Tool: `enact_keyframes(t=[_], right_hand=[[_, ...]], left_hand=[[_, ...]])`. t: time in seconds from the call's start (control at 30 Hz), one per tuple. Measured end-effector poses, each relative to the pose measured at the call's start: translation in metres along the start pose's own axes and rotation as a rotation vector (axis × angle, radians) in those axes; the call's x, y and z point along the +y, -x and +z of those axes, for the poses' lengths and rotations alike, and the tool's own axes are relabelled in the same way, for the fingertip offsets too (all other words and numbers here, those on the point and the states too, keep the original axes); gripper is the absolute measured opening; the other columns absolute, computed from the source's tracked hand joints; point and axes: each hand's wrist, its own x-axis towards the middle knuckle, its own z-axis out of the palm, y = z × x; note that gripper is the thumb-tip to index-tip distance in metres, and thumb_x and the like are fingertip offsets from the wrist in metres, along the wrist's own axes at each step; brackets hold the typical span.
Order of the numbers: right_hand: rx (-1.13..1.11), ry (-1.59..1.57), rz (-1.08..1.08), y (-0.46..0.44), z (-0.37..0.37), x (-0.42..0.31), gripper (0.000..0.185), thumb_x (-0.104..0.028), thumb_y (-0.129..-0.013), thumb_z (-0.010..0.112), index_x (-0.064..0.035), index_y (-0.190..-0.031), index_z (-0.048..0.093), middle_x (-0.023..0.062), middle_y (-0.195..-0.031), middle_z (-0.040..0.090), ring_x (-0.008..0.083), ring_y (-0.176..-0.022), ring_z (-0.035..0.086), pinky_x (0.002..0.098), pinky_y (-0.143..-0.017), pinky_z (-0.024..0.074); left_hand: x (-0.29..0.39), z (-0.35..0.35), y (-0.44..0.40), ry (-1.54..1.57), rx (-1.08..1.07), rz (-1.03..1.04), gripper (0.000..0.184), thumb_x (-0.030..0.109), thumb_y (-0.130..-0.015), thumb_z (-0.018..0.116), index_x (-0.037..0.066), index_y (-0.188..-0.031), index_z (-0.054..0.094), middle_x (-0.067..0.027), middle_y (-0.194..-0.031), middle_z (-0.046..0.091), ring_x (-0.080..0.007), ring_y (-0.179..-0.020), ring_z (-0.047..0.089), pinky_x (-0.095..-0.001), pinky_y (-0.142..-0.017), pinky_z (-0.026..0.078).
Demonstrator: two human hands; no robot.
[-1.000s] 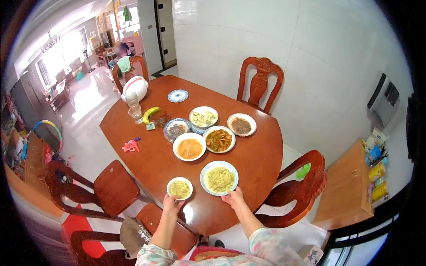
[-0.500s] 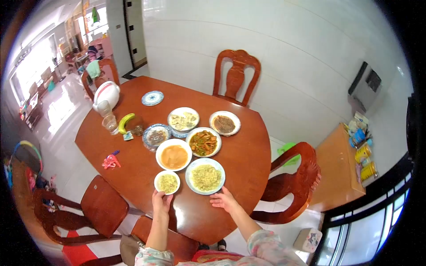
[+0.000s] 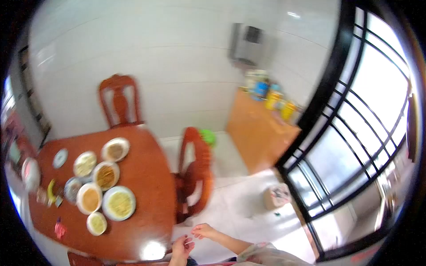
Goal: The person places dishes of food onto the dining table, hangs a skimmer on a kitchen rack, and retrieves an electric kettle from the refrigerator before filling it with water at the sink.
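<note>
I have the small bowl [image 3: 96, 223] of yellow food on the table [image 3: 148, 177], nobody's fingers on it now. Taking it as the hub of my dial, the plate [image 3: 119, 203] of similar food sits close by at half past one, and blur keeps me from telling whether the rims touch. The orange-filled bowl [image 3: 88, 198] is just beside them, near half past eleven, with the dish of browned food [image 3: 106, 176] farther up at twelve.

What changed in the last half second is contact. Then, the left hand was at the small bowl's rim and the right hand at the plate's; now both have pulled well clear and my view has swung toward the window side. I judge that both dishes have been let go and stand on their own among the others.

The left hand [image 3: 181, 247] is out toward four o'clock, at the table's edge, fingers loosely curled and empty. The right hand [image 3: 203, 231] is at three, past the edge, also relaxed with nothing in it. Their fingertips come close; I can't tell if they meet.

Farther out at two o'clock are a chair [image 3: 204, 164] and, beyond it, a wooden cabinet [image 3: 255, 135].
</note>
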Motion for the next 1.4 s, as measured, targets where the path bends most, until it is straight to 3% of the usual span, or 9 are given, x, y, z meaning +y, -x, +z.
enact_keyframes(t=[0.2, 0.5, 0.6, 0.73, 0.87, 1.07, 1.17, 1.23, 1.4], right_hand=[[0.332, -0.347, -0.098, 0.130, -0.140, 0.102, 0.026, -0.027, -0.082, 0.063, -0.0052, -0.095, 0.064, 0.0054, -0.084, 0.065, 0.0143, -0.074, 0.061, 0.0278, -0.064, 0.0505], [1.001, -0.718, -0.315, 0.391, -0.268, 0.235, 0.032, -0.021, -0.080, 0.064, -0.0008, -0.103, 0.059, 0.0133, -0.090, 0.063, 0.0213, -0.076, 0.063, 0.0299, -0.061, 0.0526], [1.220, -0.814, -0.524, 0.459, -0.285, 0.267, 0.026, -0.017, -0.083, 0.058, 0.0014, -0.100, 0.059, 0.0120, -0.089, 0.063, 0.0207, -0.076, 0.062, 0.0299, -0.065, 0.0519], [1.361, -0.908, -0.733, 0.532, -0.289, 0.360, 0.022, -0.007, -0.080, 0.052, 0.0026, -0.098, 0.058, 0.0154, -0.096, 0.061, 0.0245, -0.075, 0.064, 0.0341, -0.059, 0.0539], [1.599, -1.011, -0.532, 0.579, -0.307, 0.384, 0.022, -0.009, -0.080, 0.055, 0.0022, -0.099, 0.058, 0.0144, -0.092, 0.062, 0.0235, -0.075, 0.064, 0.0331, -0.059, 0.0544], [1.746, -1.045, -0.389, 0.660, -0.380, 0.393, 0.021, -0.012, -0.084, 0.055, 0.0028, -0.098, 0.057, 0.0127, -0.085, 0.063, 0.0219, -0.071, 0.064, 0.0331, -0.058, 0.0538], [1.804, -1.054, -0.405, 0.691, -0.415, 0.431, 0.023, -0.011, -0.084, 0.054, 0.0027, -0.102, 0.056, 0.0136, -0.090, 0.062, 0.0239, -0.075, 0.063, 0.0341, -0.059, 0.0543], [1.852, -1.087, -0.410, 0.713, -0.429, 0.451, 0.022, -0.010, -0.083, 0.055, 0.0027, -0.101, 0.057, 0.0124, -0.089, 0.062, 0.0225, -0.074, 0.063, 0.0335, -0.058, 0.0541], [1.881, -1.195, -0.231, 0.755, -0.423, 0.561, 0.021, -0.017, -0.087, 0.055, -0.0005, -0.100, 0.059, 0.0092, -0.085, 0.063, 0.0189, -0.071, 0.063, 0.0278, -0.059, 0.0519]], left_hand=[[-0.042, 0.214, 0.031, -0.149, -0.326, 0.106, 0.013, 0.013, -0.081, 0.059, 0.007, -0.092, 0.053, -0.0064, -0.079, 0.056, -0.0159, -0.061, 0.052, -0.0255, -0.054, 0.047], [-0.219, 0.572, 0.309, -0.108, -1.525, 0.170, 0.026, 0.015, -0.084, 0.056, 0.007, -0.109, 0.051, -0.0025, -0.090, 0.056, -0.0093, -0.073, 0.054, -0.0226, -0.059, 0.044], [-0.369, 0.660, 0.406, 0.093, -1.634, 0.697, 0.028, 0.007, -0.085, 0.050, 0.009, -0.113, 0.046, -0.0100, -0.095, 0.054, -0.0187, -0.081, 0.054, -0.0287, -0.063, 0.046], [-0.509, 0.668, 0.513, 0.083, -1.343, 0.962, 0.028, 0.006, -0.083, 0.049, 0.001, -0.110, 0.043, -0.0188, -0.098, 0.054, -0.0328, -0.083, 0.056, -0.0391, -0.069, 0.047], [-0.536, 0.667, 0.514, -0.216, -1.948, 0.866, 0.020, 0.012, -0.082, 0.050, 0.000, -0.098, 0.045, -0.0196, -0.088, 0.053, -0.0380, -0.081, 0.056, -0.0455, -0.068, 0.045], [-0.589, 0.680, 0.374, -0.714, -2.346, 0.930, 0.015, 0.018, -0.084, 0.051, 0.004, -0.089, 0.048, -0.0159, -0.081, 0.054, -0.0341, -0.077, 0.058, -0.0441, -0.063, 0.046], [-0.660, 0.692, 0.315, -1.452, -2.679, 1.089, 0.023, 0.023, -0.080, 0.056, 0.006, -0.096, 0.054, -0.0135, -0.086, 0.059, -0.0293, -0.070, 0.063, -0.0403, -0.054, 0.051], [-0.719, 0.686, 0.285, -1.590, -2.811, 0.714, 0.025, 0.027, -0.079, 0.057, 0.007, -0.094, 0.058, -0.0141, -0.084, 0.061, -0.0319, -0.078, 0.062, -0.0413, -0.064, 0.051], [-0.840, 0.654, 0.257, -1.381, -3.023, 0.400, 0.028, 0.029, -0.084, 0.053, 0.009, -0.103, 0.053, -0.0145, -0.093, 0.061, -0.0345, -0.085, 0.059, -0.0434, -0.070, 0.048]])
